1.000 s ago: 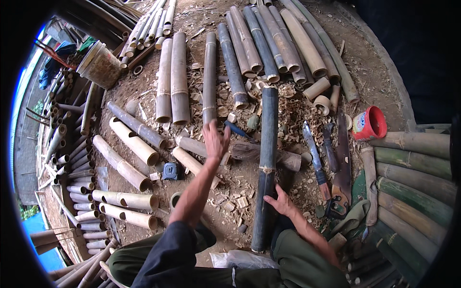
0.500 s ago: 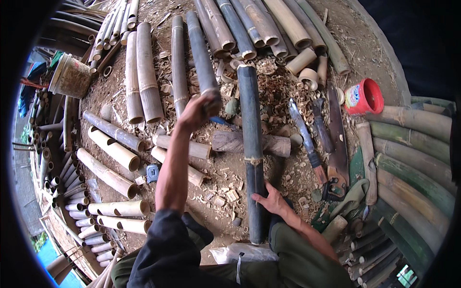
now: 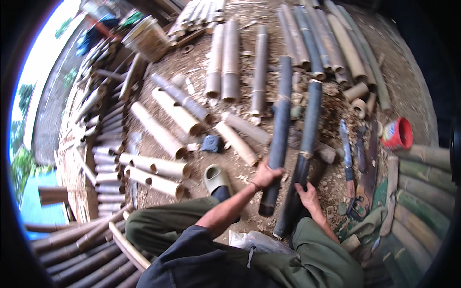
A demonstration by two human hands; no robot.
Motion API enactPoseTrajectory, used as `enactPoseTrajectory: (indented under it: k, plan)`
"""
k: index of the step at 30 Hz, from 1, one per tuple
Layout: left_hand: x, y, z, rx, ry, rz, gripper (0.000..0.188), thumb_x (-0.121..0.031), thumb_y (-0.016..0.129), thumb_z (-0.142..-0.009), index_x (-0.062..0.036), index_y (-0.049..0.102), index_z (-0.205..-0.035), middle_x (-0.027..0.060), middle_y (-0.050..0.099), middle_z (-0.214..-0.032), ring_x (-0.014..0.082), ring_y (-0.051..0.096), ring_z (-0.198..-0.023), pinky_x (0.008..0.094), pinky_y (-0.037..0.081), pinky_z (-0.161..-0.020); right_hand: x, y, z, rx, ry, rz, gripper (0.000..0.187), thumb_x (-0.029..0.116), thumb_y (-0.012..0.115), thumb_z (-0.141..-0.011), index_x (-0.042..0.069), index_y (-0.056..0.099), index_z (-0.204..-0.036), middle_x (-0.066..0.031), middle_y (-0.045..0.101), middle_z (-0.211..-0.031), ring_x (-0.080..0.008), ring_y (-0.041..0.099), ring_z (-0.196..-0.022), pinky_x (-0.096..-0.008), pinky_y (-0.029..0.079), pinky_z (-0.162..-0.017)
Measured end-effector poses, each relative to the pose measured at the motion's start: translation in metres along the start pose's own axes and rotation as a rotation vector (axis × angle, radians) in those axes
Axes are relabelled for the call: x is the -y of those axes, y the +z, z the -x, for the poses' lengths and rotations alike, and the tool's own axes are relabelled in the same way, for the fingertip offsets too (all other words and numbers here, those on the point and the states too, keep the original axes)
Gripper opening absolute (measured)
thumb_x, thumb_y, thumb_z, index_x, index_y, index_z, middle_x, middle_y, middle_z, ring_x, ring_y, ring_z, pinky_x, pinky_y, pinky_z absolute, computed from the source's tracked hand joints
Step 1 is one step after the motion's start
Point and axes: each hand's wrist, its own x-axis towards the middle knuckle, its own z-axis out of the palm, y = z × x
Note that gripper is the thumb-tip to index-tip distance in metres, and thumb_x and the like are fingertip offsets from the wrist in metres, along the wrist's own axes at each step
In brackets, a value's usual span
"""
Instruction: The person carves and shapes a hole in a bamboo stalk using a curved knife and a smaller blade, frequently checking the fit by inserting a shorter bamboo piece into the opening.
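My left hand (image 3: pixel 267 175) is wrapped round the lower part of a dark grey bamboo pole (image 3: pixel 283 113), which slants away from me above the ground. Right beside it lies a second dark bamboo pole (image 3: pixel 308 129), with a pale ring at its joint and its near end between my legs. My right hand (image 3: pixel 307 196) is closed on the near part of that second pole, thumb on top. Under the poles is a short brown log (image 3: pixel 325 153), partly hidden. A plastic bag (image 3: pixel 257 240) lies by the near ends.
Split and notched bamboo pieces (image 3: pixel 165 172) and a blue tape measure (image 3: pixel 211 143) lie at left. To the right are a knife (image 3: pixel 345 149), a saw (image 3: pixel 370 173) and a red bucket (image 3: pixel 398 134). Whole bamboo poles (image 3: pixel 345 43) lie at the back. Shavings cover the ground.
My left hand has drawn its pole back toward me, alongside the second pole. My right hand stays on the second pole, which now leans more. The view has turned left.
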Motion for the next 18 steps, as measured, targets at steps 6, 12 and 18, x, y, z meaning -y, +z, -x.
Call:
enactPoseTrajectory:
  k: [6,12,18]
  plan:
    - [0.066,0.035,0.075,-0.018,-0.051,-0.306,0.086,-0.048,0.075,-0.074,0.0001,0.041,-0.137,0.0278,0.060,-0.121,0.0391,0.060,-0.113,0.0438,0.046,-0.097,-0.007,-0.012,0.009,0.022,-0.107,0.013,0.066,0.058,0.053,-0.093,-0.002,0.059,-0.120,-0.0255,0.066,-0.107,-0.0409,0.061,-0.104,-0.0432,0.046,-0.091]
    - [0.152,0.026,0.070,0.044,-0.135,0.102,0.065,-0.036,0.063,-0.088,-0.0016,0.044,-0.139,0.0158,0.060,-0.121,0.0243,0.057,-0.112,0.0356,0.044,-0.098,-0.007,-0.004,0.007,0.048,-0.142,0.111,0.063,0.057,0.052,-0.095,-0.003,0.060,-0.111,-0.0250,0.065,-0.097,-0.0404,0.062,-0.094,-0.0433,0.047,-0.084]
    - [0.115,0.015,0.063,0.138,-0.216,0.089,0.063,-0.032,0.070,-0.081,0.0033,0.053,-0.131,0.0119,0.064,-0.114,0.0196,0.060,-0.103,0.0322,0.046,-0.093,-0.003,-0.016,0.011,0.048,-0.118,0.076,0.064,0.058,0.052,-0.094,-0.002,0.059,-0.113,-0.0250,0.066,-0.099,-0.0403,0.063,-0.096,-0.0433,0.047,-0.085]
